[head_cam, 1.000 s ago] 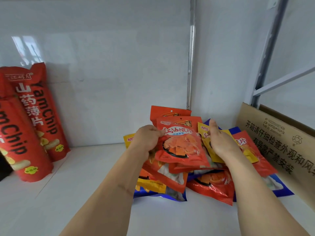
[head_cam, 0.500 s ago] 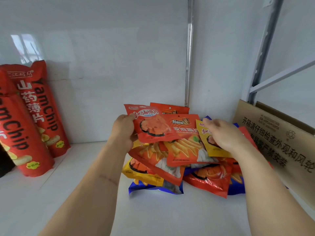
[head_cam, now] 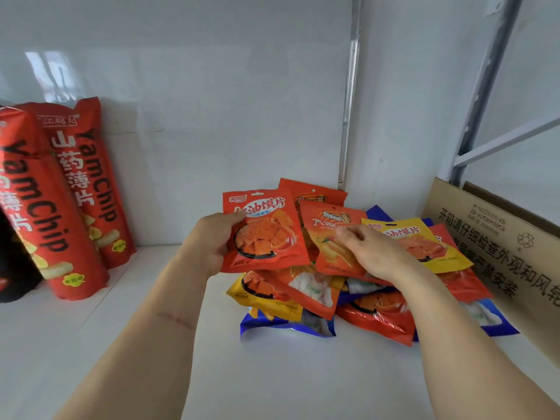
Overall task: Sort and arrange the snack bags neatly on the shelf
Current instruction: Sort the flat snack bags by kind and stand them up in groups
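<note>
White shelf [head_cam: 288, 383] with white back wall, snack bags heaped at centre right of the frame.
A red snack bag [head_cam: 263, 230] is pinched upright by the left hand [head_cam: 212, 242] at its left edge, just above the pile [head_cam: 339, 301]. An orange-red bag [head_cam: 328, 237] on top of the pile is pinched by the right hand [head_cam: 374, 253], fingers curled on it; a yellow bag [head_cam: 424, 244] lies just right of it. Tall red YamChip bags [head_cam: 75, 189] are leaned at the left of the frame. A cardboard box [head_cam: 497, 247] is seen at the right edge.
</note>
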Tool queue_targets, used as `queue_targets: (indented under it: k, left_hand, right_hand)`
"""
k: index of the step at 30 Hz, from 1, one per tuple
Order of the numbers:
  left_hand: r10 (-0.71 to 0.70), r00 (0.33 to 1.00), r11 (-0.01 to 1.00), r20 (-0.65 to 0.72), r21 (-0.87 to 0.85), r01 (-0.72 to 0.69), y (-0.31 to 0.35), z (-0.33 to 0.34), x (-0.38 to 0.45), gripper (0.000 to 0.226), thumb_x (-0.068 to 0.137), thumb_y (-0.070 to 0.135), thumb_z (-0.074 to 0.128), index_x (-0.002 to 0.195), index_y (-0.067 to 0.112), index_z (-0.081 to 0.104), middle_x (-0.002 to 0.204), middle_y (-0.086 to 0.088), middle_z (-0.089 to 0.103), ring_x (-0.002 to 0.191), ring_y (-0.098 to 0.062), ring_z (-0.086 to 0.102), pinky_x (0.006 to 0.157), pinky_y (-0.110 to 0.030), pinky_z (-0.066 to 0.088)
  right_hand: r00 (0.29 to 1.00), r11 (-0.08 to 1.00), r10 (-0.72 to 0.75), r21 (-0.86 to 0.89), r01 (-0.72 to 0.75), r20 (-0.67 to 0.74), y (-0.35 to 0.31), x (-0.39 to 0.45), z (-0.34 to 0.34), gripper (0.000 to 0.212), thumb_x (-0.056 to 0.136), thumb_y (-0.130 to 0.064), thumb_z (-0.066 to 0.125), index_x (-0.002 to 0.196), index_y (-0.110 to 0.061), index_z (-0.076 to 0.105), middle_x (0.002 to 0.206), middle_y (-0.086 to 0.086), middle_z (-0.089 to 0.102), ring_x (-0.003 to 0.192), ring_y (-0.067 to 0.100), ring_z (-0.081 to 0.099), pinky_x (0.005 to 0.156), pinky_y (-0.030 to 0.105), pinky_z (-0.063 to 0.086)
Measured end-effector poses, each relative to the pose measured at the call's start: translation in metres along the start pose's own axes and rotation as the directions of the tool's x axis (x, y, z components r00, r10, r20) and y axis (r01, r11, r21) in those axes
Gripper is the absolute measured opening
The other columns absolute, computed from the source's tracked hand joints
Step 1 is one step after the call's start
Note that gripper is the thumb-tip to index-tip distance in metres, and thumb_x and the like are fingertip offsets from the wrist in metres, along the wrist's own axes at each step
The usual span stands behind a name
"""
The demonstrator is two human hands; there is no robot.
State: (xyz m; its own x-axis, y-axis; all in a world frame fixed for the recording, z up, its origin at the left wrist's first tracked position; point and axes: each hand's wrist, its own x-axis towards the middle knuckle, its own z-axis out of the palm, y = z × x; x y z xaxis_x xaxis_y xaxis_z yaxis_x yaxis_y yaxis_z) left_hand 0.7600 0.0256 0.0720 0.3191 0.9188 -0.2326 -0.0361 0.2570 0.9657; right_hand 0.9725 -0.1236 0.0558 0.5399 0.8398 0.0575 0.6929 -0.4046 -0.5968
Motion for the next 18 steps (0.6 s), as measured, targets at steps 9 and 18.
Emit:
queue_targets:
  k: [9, 18]
  left_hand:
    - [0.035, 0.996, 0.999, -0.082, 0.033, -0.033, -0.015, -0.02, 0.012, 0.024, 0.096, 0.025, 0.066, 0.117, 0.014, 0.063, 0.104, -0.009, 0.074, 0.088, -0.031, 0.073, 0.073, -0.043, 0.061]
    - [-0.003, 0.994, 0.994, -0.109, 0.111, 0.015, -0.034, -0.071, 0.014, 0.021, 0.094, 0.028, 0.068, 0.11, 0.015, 0.063, 0.106, -0.01, 0.075, 0.09, -0.035, 0.074, 0.087, -0.056, 0.058]
  right_hand:
    - [0.995, 0.992, -0.045, 0.113, 0.055, -0.085, -0.018, -0.003, -0.005, 0.063, 0.094, -0.068, 0.032, 0.135, -0.025, 0.052, 0.141, -0.004, 0.052, 0.13, 0.02, 0.047, 0.096, 0.035, 0.036]
    - [0.986, 0.976, -0.134, -0.162, 0.148, 0.095, -0.053, 0.001, 0.022, 0.06, 0.086, -0.066, 0.053, 0.137, -0.035, 0.05, 0.15, -0.009, 0.042, 0.135, 0.017, 0.042, 0.106, 0.038, 0.038]
